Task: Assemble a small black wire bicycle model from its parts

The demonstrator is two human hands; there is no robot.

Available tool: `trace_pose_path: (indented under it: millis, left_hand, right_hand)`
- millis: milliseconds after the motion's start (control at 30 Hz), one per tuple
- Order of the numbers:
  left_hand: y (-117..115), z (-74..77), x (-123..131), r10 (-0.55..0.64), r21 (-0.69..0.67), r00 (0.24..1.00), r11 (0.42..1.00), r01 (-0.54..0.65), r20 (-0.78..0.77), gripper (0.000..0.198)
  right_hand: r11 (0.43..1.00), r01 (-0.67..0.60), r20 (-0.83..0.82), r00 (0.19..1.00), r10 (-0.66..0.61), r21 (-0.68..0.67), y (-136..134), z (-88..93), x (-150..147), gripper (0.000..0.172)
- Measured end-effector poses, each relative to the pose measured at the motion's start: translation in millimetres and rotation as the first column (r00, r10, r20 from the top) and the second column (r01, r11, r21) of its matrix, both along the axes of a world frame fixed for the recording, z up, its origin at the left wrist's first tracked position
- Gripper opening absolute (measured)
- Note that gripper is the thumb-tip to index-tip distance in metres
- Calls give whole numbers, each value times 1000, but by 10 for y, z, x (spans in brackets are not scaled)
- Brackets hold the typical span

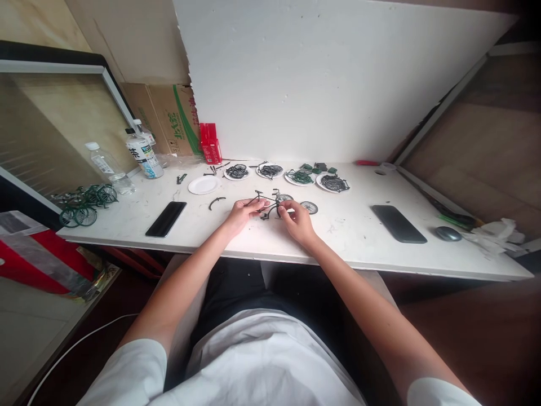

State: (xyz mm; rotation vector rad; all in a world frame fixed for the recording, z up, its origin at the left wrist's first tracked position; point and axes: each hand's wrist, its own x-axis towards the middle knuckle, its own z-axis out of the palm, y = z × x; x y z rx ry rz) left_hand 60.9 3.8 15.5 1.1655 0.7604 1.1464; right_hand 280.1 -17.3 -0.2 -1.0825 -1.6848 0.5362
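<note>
Between my hands, just over the table's front half, is a small black model bicycle frame with a saddle and handlebars. My left hand pinches the frame near the saddle end. At the handlebar end, the fingers of my right hand are closed on the front part of the frame, by a curved dark piece. Two small spoked wheels lie just beyond my right hand, one wheel to its right and one partly hidden behind the handlebars. A curved black strip rests left of my left hand.
Paper plates with model parts line the back, beside a bare white plate. Finished-looking green model bicycles stand at left, near plastic bottles. A phone lies left; a dark flat slab and mouse lie right.
</note>
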Motion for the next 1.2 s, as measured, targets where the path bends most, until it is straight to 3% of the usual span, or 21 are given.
trace_pose_path:
  millis: [233,433,700,867,967,1067,1200]
  left_hand:
    - [-23,-16,34,-100,-11,994,995,100,-35,42]
    - [-46,-14,53,-46,-64,993,997,39,-110,53]
    - [-20,-37,71,34,-56,994,998,-40,-109,57]
    - [-8,-40,59,80,-36,993,996,-84,-91,51]
    - [-8,-31,46,67,-10,993,998,-68,-97,47]
    - [-10,-25,44,58,8,993,998,-57,-106,47]
    - [-14,-34,53,57,-33,988,998,-62,-143,52]
  right_hand:
    - [999,-45,-23,999,45,5,19,-28,7,39]
    - [990,-134,75,989,130,46,-29,-6,-27,35]
    - [989,-48,210,978,18,138,-27,-1,-14,31]
    - [969,121,266,947,-178,217,40,-17,24,27]
    - [958,227,306,912,-273,177,116,-50,85,28]
    - [957,267,390,873,-291,117,219,-72,241,34]
    - [963,264,588,787,-189,-44,383,-76,581,42]
